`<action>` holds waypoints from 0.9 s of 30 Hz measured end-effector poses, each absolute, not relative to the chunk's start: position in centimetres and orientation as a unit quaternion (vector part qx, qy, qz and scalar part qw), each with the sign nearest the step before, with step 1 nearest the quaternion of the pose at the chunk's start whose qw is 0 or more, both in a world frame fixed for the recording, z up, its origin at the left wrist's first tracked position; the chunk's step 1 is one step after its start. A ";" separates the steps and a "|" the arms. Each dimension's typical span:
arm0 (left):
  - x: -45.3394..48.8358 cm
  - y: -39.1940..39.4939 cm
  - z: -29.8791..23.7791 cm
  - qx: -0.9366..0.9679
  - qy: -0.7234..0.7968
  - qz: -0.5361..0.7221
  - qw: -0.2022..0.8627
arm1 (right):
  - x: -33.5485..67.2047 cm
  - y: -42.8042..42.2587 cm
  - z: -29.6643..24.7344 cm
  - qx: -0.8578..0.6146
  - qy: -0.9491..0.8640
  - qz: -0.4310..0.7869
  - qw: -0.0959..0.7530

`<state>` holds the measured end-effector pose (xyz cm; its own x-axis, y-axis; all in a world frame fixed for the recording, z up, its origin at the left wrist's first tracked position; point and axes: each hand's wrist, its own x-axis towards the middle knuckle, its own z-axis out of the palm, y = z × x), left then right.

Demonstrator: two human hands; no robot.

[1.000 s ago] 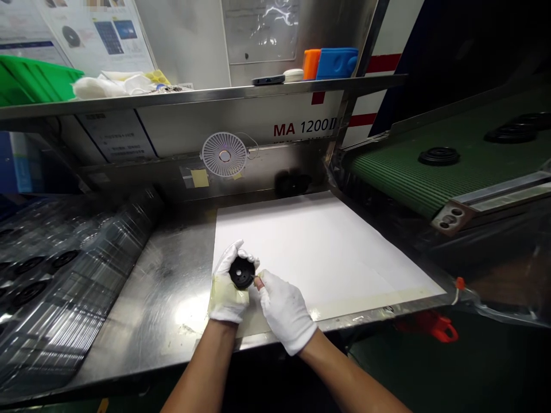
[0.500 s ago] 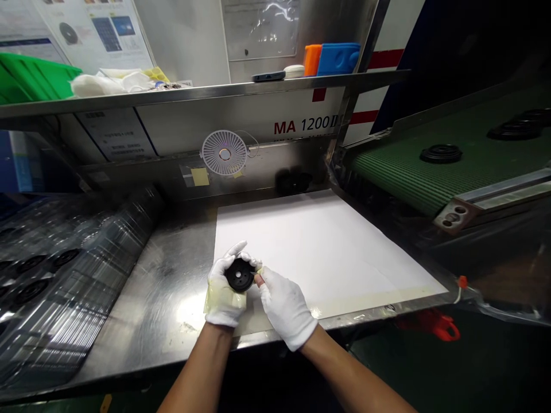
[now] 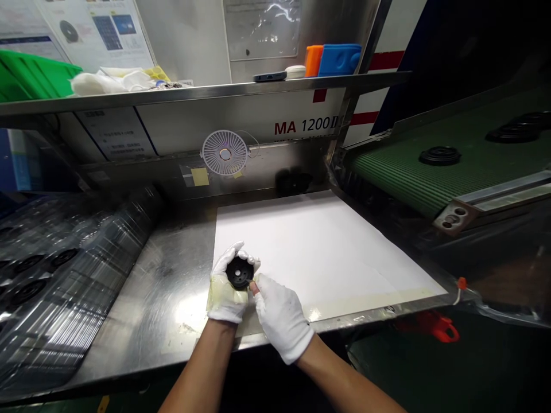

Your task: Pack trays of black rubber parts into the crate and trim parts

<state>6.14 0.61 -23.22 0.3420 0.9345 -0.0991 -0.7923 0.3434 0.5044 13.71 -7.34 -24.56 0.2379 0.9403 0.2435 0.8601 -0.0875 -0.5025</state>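
Observation:
A black round disc-shaped part (image 3: 240, 272) with a light centre hole and several small holes sits in my left hand (image 3: 226, 295), whose white-gloved fingers wrap round its edge. Yellowish film or tape covers that glove's palm. My right hand (image 3: 279, 312), also in a white glove with a bare thumb tip, is closed in a pinch against the disc's lower right rim. Whatever lies between those fingertips is too small to make out. Both hands are above the front left edge of a white sheet (image 3: 301, 252).
Clear plastic trays (image 3: 81, 292) with black round parts are stacked at left on the metal table (image 3: 159, 287). A green conveyor belt (image 3: 396, 166) at right carries black discs (image 3: 439, 155). A small fan (image 3: 224, 152) stands behind, under a metal shelf (image 3: 215, 90).
My right hand has slid from the disc's right side down to its lower right rim. The disc has turned or tilted slightly in my left hand, which still holds it.

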 end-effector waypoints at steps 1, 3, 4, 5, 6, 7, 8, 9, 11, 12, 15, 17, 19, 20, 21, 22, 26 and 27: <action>6.2 0.7 -23.3 0.178 0.187 0.547 0.797 | 13.5 -7.4 -24.7 -0.734 -0.615 0.070 0.280; 6.2 0.7 -23.3 0.169 0.177 0.565 0.788 | 13.3 -7.3 -24.7 -0.734 -0.616 0.072 0.277; 6.1 0.6 -23.2 0.174 0.176 0.571 0.783 | 13.4 -7.3 -24.6 -0.733 -0.617 0.076 0.277; 5.9 0.6 -23.1 0.185 0.179 0.565 0.784 | 13.6 -7.2 -24.5 -0.731 -0.617 0.082 0.281; 5.7 0.5 -23.0 0.199 0.186 0.548 0.791 | 13.9 -7.1 -24.3 -0.726 -0.617 0.090 0.289; 5.4 0.4 -22.8 0.213 0.193 0.524 0.802 | 14.2 -7.1 -24.2 -0.720 -0.618 0.098 0.301; 5.2 0.2 -22.7 0.221 0.197 0.503 0.812 | 14.5 -7.0 -24.0 -0.711 -0.620 0.106 0.314; 5.0 0.2 -22.6 0.222 0.197 0.488 0.821 | 14.8 -7.0 -23.9 -0.705 -0.619 0.113 0.326; 4.9 0.0 -22.5 0.216 0.189 0.494 0.820 | 15.1 -7.0 -23.9 -0.707 -0.614 0.116 0.331; 5.0 0.0 -22.5 0.212 0.186 0.509 0.813 | 15.0 -7.1 -23.9 -0.714 -0.611 0.113 0.323; 5.6 0.1 -22.8 0.204 0.184 0.545 0.792 | 14.4 -7.3 -24.2 -0.731 -0.609 0.099 0.291; 6.0 0.2 -23.1 0.192 0.178 0.566 0.782 | 13.8 -7.5 -24.4 -0.730 -0.615 0.094 0.282; 6.2 0.2 -23.2 0.181 0.172 0.588 0.769 | 13.4 -7.6 -24.5 -0.729 -0.618 0.092 0.281; 6.1 0.2 -23.2 0.183 0.174 0.596 0.762 | 13.3 -7.6 -24.4 -0.727 -0.618 0.094 0.282; 6.0 0.2 -23.2 0.190 0.179 0.595 0.760 | 13.3 -7.6 -24.4 -0.725 -0.619 0.096 0.286; 5.8 0.1 -23.1 0.199 0.188 0.581 0.766 | 13.4 -7.6 -24.4 -0.722 -0.619 0.100 0.293; 5.0 -0.2 -22.6 0.213 0.210 0.504 0.810 | 14.1 -7.5 -24.3 -0.702 -0.610 0.126 0.345; 5.0 -0.3 -22.5 0.210 0.209 0.509 0.808 | 14.2 -7.5 -24.3 -0.701 -0.607 0.129 0.352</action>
<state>4.97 -0.30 -22.46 0.3953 0.9102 -0.1237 -0.7346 0.3941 0.5523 14.18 -7.52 -24.28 0.2302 0.9415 0.2461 0.7593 -0.0156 -0.6506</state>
